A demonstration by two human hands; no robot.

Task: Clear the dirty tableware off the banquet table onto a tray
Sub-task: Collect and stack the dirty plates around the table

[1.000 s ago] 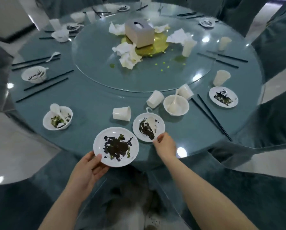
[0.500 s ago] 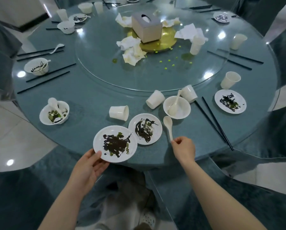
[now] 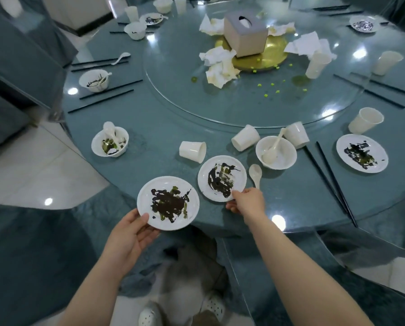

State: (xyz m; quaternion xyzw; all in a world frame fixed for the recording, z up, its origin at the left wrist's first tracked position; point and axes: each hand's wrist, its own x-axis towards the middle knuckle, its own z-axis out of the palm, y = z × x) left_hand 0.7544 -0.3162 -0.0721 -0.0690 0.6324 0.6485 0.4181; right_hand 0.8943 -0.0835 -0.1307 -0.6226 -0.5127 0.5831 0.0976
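My left hand (image 3: 132,228) grips the near rim of a dirty white plate (image 3: 168,202) smeared with dark sauce, at the table's front edge. My right hand (image 3: 247,202) pinches the near right rim of a second sauce-stained plate (image 3: 222,177) that lies flat on the table. A white spoon (image 3: 255,174) lies just right of that plate, its handle beside my fingers. Behind it stands a white bowl (image 3: 276,152) with a spoon in it. Three paper cups (image 3: 192,151) lie tipped over near the bowl. No tray is in view.
Round teal table (image 3: 163,123) with a glass turntable (image 3: 243,102) carrying a tissue box (image 3: 245,32), crumpled napkins and a cup. More bowls (image 3: 109,142), a plate (image 3: 362,152), cups and black chopsticks (image 3: 333,182) ring the table. Covered chairs stand left and right.
My right hand set the spoon down beside the second plate, drew back, and has now returned left to take hold of that plate's rim. My left hand kept its plate.
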